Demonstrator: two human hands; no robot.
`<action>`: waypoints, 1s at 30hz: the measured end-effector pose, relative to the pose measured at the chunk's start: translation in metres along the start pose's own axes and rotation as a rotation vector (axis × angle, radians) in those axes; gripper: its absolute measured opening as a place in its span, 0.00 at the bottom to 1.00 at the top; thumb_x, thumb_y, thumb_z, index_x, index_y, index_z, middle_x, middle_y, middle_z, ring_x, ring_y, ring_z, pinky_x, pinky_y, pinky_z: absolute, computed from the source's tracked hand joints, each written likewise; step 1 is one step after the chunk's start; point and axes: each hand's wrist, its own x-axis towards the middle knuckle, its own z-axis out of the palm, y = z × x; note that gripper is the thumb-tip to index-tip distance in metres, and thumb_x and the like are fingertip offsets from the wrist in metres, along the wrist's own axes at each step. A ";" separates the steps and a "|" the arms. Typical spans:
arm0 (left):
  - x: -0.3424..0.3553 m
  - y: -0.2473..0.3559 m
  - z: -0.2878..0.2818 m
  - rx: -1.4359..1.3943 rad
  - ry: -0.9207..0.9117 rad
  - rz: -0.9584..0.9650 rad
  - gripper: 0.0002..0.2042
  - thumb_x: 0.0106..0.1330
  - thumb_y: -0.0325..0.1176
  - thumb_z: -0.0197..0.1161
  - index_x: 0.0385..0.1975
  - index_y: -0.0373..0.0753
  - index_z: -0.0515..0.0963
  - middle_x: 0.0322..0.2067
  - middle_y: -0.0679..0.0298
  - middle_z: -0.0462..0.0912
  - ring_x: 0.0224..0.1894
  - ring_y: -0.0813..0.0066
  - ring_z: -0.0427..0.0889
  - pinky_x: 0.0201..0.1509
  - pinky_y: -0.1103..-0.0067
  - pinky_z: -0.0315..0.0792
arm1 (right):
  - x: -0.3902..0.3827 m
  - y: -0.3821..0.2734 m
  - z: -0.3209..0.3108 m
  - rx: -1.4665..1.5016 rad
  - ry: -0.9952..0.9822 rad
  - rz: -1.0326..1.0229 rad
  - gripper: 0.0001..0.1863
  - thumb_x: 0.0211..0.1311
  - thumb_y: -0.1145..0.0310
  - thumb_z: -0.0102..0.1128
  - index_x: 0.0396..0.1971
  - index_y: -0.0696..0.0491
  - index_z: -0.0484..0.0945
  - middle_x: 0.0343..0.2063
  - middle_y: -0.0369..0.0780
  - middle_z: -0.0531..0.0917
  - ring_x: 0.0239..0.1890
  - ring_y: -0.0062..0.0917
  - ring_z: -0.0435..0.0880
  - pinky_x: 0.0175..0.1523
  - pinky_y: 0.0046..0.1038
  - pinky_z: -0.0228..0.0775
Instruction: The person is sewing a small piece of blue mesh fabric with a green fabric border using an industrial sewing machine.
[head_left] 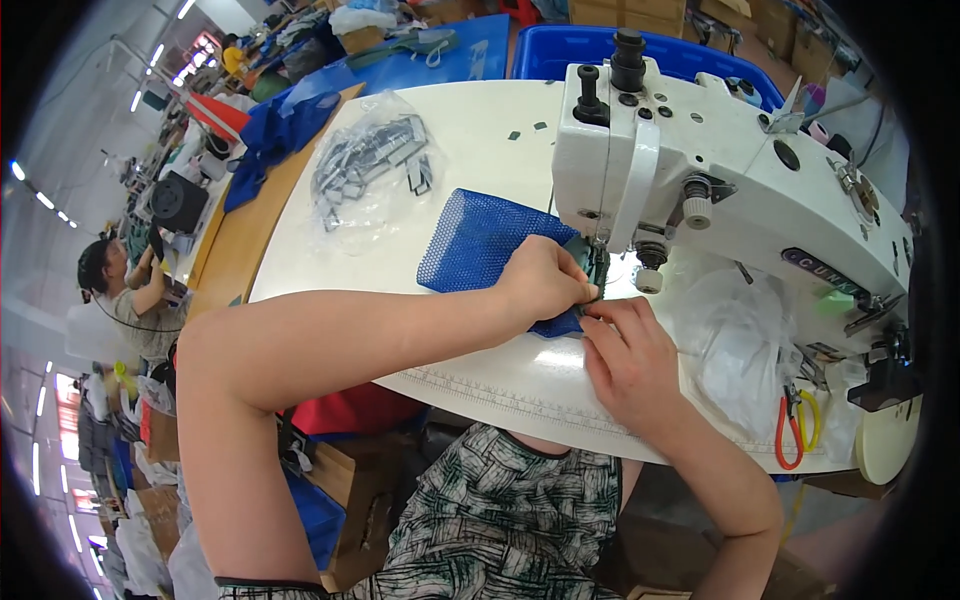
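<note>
**Sewing station: mesh piece held at the needle**

Containers first. Clear plastic bag [365, 165] lying on the table [470, 140], holding a heap of small grey flat parts; a few more loose beside it. Second clear bag [735, 350], crumpled, under the machine arm at the right; contents not discernible. Blue bin [555, 50] behind the machine, inside hidden.

Materials and shapes. Blue mesh piece [475, 240]: open-weave netting, roughly rectangular, flat on the white table just left of the needle, near edge tucked under the hands. Sewing machine [720, 170]: white, glossy, blocky, dark knobs on top. Table edge printed with a ruler scale. Scissors [795, 430] with red and yellow loop handles at the right edge.

Hands close together at the presser foot. Left hand [545, 280] pressed down on the mesh, fingers bent and pinching its edge. Right hand [630, 355] flat just beside, fingertips [600, 312] touching the same edge.
</note>
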 end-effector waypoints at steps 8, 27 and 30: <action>0.005 -0.010 0.000 0.014 0.027 0.074 0.08 0.63 0.30 0.74 0.27 0.31 0.87 0.24 0.63 0.85 0.24 0.81 0.79 0.28 0.80 0.72 | 0.004 0.001 -0.001 -0.017 0.007 -0.016 0.19 0.48 0.79 0.66 0.44 0.59 0.82 0.46 0.43 0.82 0.47 0.39 0.80 0.44 0.36 0.78; -0.047 -0.016 0.005 0.296 0.056 0.466 0.12 0.67 0.32 0.67 0.46 0.33 0.81 0.44 0.55 0.85 0.43 0.55 0.82 0.47 0.65 0.75 | 0.002 0.009 -0.001 -0.107 -0.188 0.241 0.33 0.53 0.71 0.60 0.64 0.57 0.75 0.63 0.40 0.80 0.58 0.50 0.75 0.61 0.45 0.67; -0.047 -0.027 -0.005 0.416 0.150 0.836 0.14 0.69 0.33 0.67 0.51 0.36 0.79 0.55 0.55 0.80 0.53 0.54 0.78 0.54 0.65 0.70 | 0.000 0.012 -0.003 -0.096 -0.183 0.231 0.30 0.53 0.71 0.61 0.61 0.56 0.79 0.63 0.39 0.80 0.57 0.48 0.75 0.60 0.44 0.67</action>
